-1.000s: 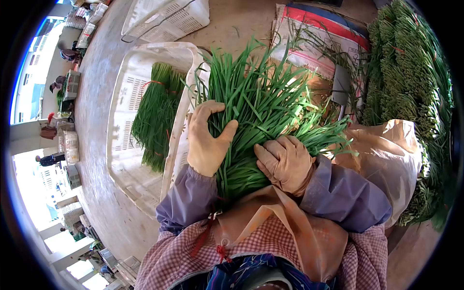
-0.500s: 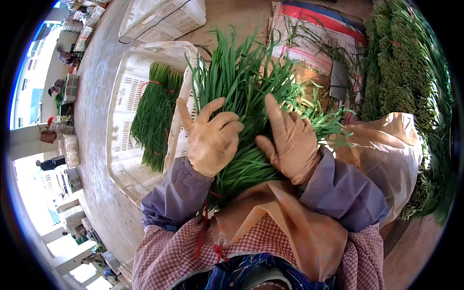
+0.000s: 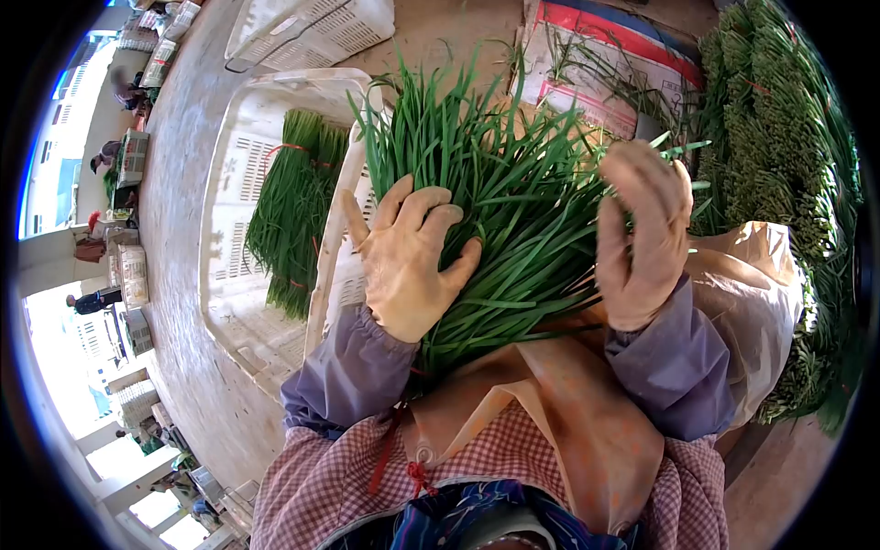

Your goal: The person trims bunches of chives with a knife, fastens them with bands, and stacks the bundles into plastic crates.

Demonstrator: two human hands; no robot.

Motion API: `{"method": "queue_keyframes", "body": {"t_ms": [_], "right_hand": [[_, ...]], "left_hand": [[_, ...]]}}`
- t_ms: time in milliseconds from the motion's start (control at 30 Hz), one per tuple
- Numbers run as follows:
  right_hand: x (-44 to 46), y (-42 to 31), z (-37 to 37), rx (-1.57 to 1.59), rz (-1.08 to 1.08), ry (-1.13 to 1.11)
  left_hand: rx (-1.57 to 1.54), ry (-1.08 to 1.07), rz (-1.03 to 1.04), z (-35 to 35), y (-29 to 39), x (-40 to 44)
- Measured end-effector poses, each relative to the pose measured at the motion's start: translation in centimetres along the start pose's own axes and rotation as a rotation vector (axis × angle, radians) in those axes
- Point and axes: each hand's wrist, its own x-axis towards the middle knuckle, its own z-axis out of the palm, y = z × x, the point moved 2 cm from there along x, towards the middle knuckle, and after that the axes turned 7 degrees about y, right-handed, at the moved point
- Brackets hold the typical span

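Observation:
A loose heap of long green leaves (image 3: pixel 522 220) lies across my lap, spreading forward and to the right. My left hand (image 3: pixel 412 252), gloved, rests on the heap's left side with its fingers spread. At the heap's right edge is my right hand (image 3: pixel 642 234), also gloved and raised, its thumb apart from curled fingers; it is somewhat blurred. A few leaf tips show behind it. Tied green bundles (image 3: pixel 298 206) with red bands lie in the white crate (image 3: pixel 332 247) to the left.
A second white crate (image 3: pixel 312 32) stands at the top. Printed sacks (image 3: pixel 596 69) with leaf scraps lie ahead. Large stacked green bundles (image 3: pixel 761 137) are on the right, beside a tan plastic sheet (image 3: pixel 747 293). Distant people and crates (image 3: pixel 134 275) are at far left.
My right hand has moved right and up from the middle of the heap to its right edge. Leaves now spread further right. My left hand stays on the left side, its thumb now extended.

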Motion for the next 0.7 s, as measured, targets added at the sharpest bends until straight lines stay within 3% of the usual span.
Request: {"method": "queue_keyframes", "body": {"t_ms": [100,200,433,533,633,700], "right_hand": [[-0.3,-3.0,1.5,0.253,-0.215,-0.265],[-3.1,-4.4,4.5,0.27,-0.183,-0.386],[-4.2,-4.1,3.9,0.391,-0.019,-0.303],[-5.1,-3.5,4.8,0.535,0.297,-0.168],[-5.5,-3.3,5.8,0.768,0.805,-0.154],[-5.1,-3.2,5.8,0.817,0.866,-0.193]], "left_hand": [[-0.035,0.003,-0.023,0.1,0.2,0.3],[-0.117,0.1,-0.041,0.6,-0.6,0.2],[-0.361,0.139,-0.223,1.7,-2.2,0.3],[-0.383,0.146,-0.188,1.8,-2.3,0.4],[-0.392,0.184,-0.19,1.9,-2.4,0.1],[-0.405,0.184,-0.194,1.9,-2.4,0.0]]}}
